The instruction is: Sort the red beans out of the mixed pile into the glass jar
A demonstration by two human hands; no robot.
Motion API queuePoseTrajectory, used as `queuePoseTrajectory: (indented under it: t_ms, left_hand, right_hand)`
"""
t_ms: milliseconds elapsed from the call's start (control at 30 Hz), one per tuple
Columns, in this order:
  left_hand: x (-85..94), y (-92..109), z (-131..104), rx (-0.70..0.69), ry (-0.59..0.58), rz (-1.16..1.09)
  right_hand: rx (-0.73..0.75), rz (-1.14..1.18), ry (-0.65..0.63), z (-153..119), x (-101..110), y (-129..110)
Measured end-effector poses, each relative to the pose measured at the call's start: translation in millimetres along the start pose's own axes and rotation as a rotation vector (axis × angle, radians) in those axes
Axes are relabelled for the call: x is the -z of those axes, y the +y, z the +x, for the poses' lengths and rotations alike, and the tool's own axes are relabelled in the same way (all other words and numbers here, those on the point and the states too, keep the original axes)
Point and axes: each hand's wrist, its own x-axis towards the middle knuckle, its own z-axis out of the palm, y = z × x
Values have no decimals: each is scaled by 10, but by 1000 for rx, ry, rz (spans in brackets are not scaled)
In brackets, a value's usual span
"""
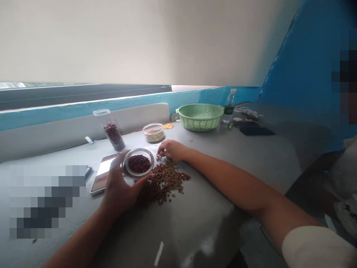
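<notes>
My left hand (119, 190) is wrapped round a clear round jar (153, 167), tilted so its mouth faces me. Small dark red beans (139, 163) lie inside it. A loose pile of mixed red and green beans (169, 178) spreads over the table just right of the jar. At the pile's far edge is my right hand (174, 149), its fingers curled down and pinched over a few red beans (158, 158). Whatever sits between those fingertips is too small to make out.
Behind the hands stand a tall clear jar of dark red beans (113, 136), a round tub of green beans (154, 137), yellow kernels (169, 126), a green basket (200, 123) and a water bottle (229, 108). A phone (104, 173) lies left; dark flat objects (256, 131) lie right.
</notes>
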Motion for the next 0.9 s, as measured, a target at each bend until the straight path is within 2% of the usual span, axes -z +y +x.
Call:
queuePoseTrajectory:
  t_ms: [900]
  left_hand:
    - [15, 8, 10, -12, 4, 2]
  right_hand:
    - [33, -123, -83, -31, 53, -84]
